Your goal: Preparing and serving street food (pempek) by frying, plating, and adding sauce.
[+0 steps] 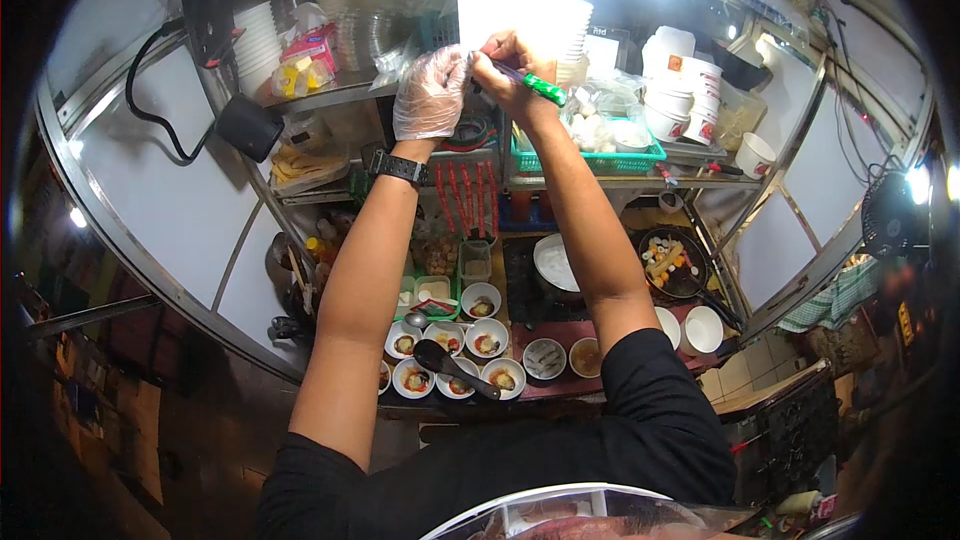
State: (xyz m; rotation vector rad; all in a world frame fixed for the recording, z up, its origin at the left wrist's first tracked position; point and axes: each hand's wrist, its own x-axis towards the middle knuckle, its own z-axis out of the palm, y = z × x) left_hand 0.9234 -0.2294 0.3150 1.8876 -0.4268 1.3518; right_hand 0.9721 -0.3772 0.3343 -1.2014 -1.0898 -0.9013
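Note:
My left hand (431, 94), in a clear plastic glove with a black watch (399, 166) below it, is raised with its fingers curled. My bare right hand (525, 75) grips a pen (544, 88) with a shiny green end. The pen's other end points at my left fingertips, where the hands nearly meet. Whether my left fingers pinch anything is hidden. Strong white glare lies just behind both hands. Below my forearms stand several white bowls (486, 337) holding seasonings. A black ladle (454, 369) lies across some of them, and a metal spoon (417, 319) rests on others.
A pot of whitish liquid (556, 264) stands by my right forearm. Farther right, a frying pan (671, 261) holds chopped pieces. A green basket (615, 157), stacked paper cups (682, 101) and plastic containers fill the shelves. A black cylindrical device (249, 127) juts out at left.

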